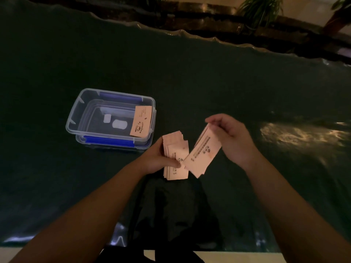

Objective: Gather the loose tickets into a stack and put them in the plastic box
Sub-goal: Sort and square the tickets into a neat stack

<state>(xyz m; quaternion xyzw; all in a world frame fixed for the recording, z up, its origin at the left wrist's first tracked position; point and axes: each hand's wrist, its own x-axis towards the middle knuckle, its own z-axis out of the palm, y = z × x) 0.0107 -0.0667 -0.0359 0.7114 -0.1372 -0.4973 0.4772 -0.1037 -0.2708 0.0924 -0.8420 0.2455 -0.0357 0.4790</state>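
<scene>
My left hand grips an uneven stack of pale pink tickets just above the dark green table cover. My right hand pinches the top edge of a second small bundle of tickets, tilted so its lower corner overlaps the left stack. The clear plastic box with blue clips stands open to the upper left of my hands. One ticket with a coffee-cup print leans against the box's right inner wall.
The dark green cover spreads over the whole table, with a rippled far edge and glare at the right. Potted plants stand beyond it. A dark bag or garment lies at the near edge between my forearms.
</scene>
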